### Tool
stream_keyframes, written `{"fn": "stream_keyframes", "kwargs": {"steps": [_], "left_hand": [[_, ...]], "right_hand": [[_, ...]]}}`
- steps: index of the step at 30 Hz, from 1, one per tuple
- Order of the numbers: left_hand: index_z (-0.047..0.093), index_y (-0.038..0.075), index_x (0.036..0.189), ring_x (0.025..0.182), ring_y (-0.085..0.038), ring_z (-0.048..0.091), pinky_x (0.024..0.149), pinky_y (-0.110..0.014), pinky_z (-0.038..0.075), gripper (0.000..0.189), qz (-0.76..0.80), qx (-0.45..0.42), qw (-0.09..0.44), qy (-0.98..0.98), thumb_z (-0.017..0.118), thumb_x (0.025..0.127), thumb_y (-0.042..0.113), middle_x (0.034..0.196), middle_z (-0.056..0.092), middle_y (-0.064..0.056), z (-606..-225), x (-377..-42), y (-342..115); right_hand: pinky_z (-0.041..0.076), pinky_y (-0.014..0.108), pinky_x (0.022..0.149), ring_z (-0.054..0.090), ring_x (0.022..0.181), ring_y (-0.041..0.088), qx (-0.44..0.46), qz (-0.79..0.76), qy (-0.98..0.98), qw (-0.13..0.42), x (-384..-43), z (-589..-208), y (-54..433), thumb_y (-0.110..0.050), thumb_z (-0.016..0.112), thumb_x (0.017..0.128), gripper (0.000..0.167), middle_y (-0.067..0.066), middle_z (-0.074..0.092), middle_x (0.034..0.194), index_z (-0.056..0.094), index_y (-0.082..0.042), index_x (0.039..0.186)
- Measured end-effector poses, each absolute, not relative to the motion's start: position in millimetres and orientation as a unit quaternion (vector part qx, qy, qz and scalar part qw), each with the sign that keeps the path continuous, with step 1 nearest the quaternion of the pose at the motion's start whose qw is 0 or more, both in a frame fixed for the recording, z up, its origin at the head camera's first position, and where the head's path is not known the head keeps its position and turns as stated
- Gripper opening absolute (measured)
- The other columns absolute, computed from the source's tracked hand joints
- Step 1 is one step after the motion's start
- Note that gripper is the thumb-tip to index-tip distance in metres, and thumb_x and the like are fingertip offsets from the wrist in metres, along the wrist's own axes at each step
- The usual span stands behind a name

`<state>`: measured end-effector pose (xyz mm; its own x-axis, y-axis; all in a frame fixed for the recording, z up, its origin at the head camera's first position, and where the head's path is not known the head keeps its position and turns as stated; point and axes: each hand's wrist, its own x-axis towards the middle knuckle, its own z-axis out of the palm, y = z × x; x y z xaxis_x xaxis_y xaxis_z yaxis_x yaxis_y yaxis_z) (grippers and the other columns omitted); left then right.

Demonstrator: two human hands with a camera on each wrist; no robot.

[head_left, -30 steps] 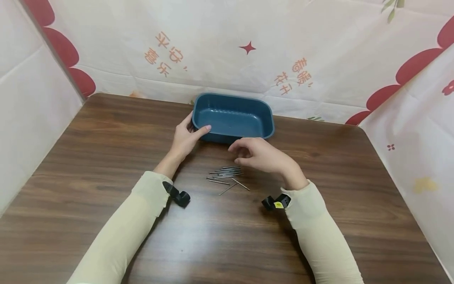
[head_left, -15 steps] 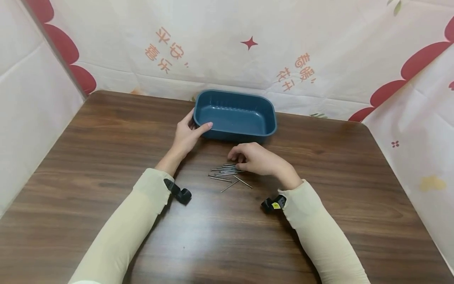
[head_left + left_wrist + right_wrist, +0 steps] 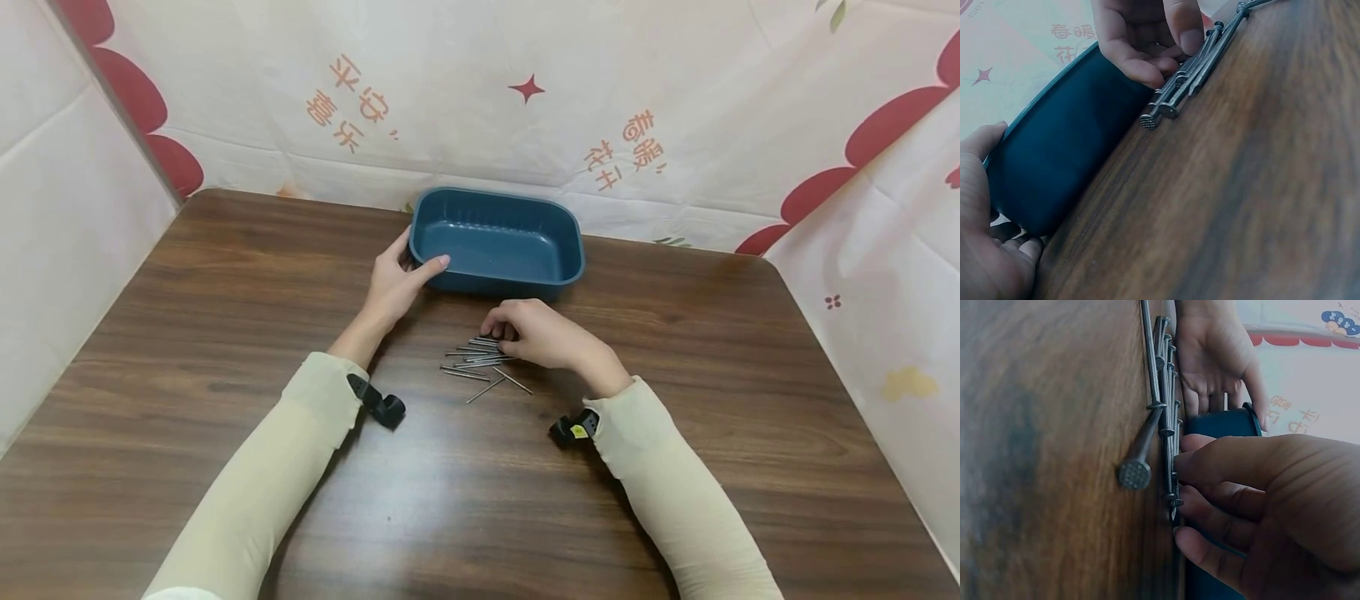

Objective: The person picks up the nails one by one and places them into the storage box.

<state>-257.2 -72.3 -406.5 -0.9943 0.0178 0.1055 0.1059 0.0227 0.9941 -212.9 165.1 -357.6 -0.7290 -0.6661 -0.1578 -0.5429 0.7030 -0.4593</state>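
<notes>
My left hand [image 3: 393, 287] grips the left end of a dark blue plastic tub [image 3: 495, 290], thumb over the rim and fingers around its outer side. The tub stands near the back of the table with nothing inside. In front of it lies a loose pile of steel nails [image 3: 472, 360], most of them side by side, two crossing at the near side. My right hand [image 3: 543, 333] is at the pile's right end, fingers curled. In the right wrist view its thumb [image 3: 1210, 459] and fingertips close around the nail ends; how many nails they pinch I cannot tell.
The brown wood-grain table [image 3: 225, 350] extends widely to both sides and toward me. A pale printed cloth [image 3: 465, 100] hangs right behind the table's back edge. Small black wrist cameras [image 3: 385, 412] stick out from both sleeves.
My right hand has come down from beside the tub's front onto the nails. The top nails have shifted slightly toward the tub. The left hand keeps its hold on the tub.
</notes>
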Motion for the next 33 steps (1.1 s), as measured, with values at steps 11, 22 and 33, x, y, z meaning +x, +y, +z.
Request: {"fn": "stream_keyframes", "kwargs": {"steps": [11,22,33], "left_hand": [[0.032,0.011,0.159,0.152,-0.019,0.035,0.124,-0.033,0.031,0.082,-0.697,-0.041,0.025,-0.715,0.075,0.091,0.025,0.164,0.036,-0.009,-406.0,-257.4,-73.3],[0.032,0.011,0.159,0.152,-0.018,0.034,0.125,-0.033,0.030,0.081,-0.694,-0.045,0.023,-0.718,0.075,0.092,0.026,0.165,0.035,-0.007,-406.0,-257.7,-73.0],[0.031,0.012,0.160,0.153,-0.019,0.033,0.125,-0.033,0.030,0.082,-0.698,-0.046,0.021,-0.715,0.075,0.092,0.026,0.165,0.034,-0.007,-407.4,-258.6,-73.3]], "right_hand": [[0.055,0.035,0.083,0.061,0.092,0.018,-0.304,-0.200,0.918,0.159,-216.6,-361.6,170.1,-0.002,0.065,0.093,0.025,0.005,0.068,0.101,0.069,-0.006,0.116],[0.051,0.033,0.079,0.058,0.087,0.019,-0.279,-0.209,0.921,0.177,-217.5,-361.6,170.0,-0.001,0.064,0.091,0.018,0.006,0.065,0.094,0.067,-0.006,0.108],[0.051,0.033,0.076,0.060,0.085,0.019,-0.288,-0.212,0.925,0.131,-219.2,-362.0,170.8,0.000,0.062,0.091,0.023,0.007,0.067,0.093,0.067,-0.005,0.112]]}}
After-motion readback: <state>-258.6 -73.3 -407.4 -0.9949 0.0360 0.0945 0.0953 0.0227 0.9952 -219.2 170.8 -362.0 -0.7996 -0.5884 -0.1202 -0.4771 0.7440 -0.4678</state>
